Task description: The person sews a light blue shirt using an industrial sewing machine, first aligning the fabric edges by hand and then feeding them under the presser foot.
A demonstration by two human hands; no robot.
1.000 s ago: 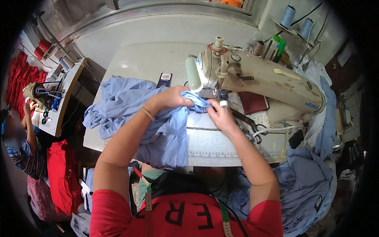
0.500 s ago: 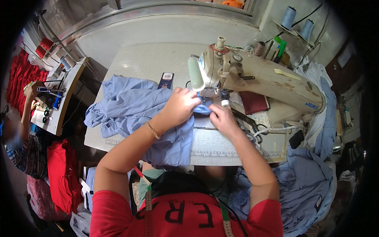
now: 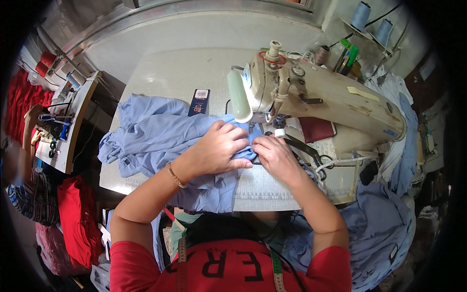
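A light blue garment [image 3: 151, 121] lies bunched across the left half of the sewing table, with one edge under the needle area of the sewing machine [image 3: 331, 92]. My left hand [image 3: 219, 150] rests palm down on the cloth just left of the needle, its thumb stretched toward the right. On the other side, my right hand [image 3: 276, 155] pinches the cloth's edge close to the presser foot. The fingertips of both hands nearly meet there. My right fingers partly cover the held edge, so the seam itself is hidden.
A dark blue tag [image 3: 198, 102] lies behind the garment. Black scissors [image 3: 311, 155] and a dark red flat item [image 3: 317, 129] sit beside the machine. More blue cloth [image 3: 374, 224] is heaped at the right. At far left, another person's hand [image 3: 33, 117] is over a second table [image 3: 80, 121].
My left hand has gone from a closed grip to lying flatter on the cloth, a little lower. My right hand stays at the cloth's edge. The view has shifted slightly.
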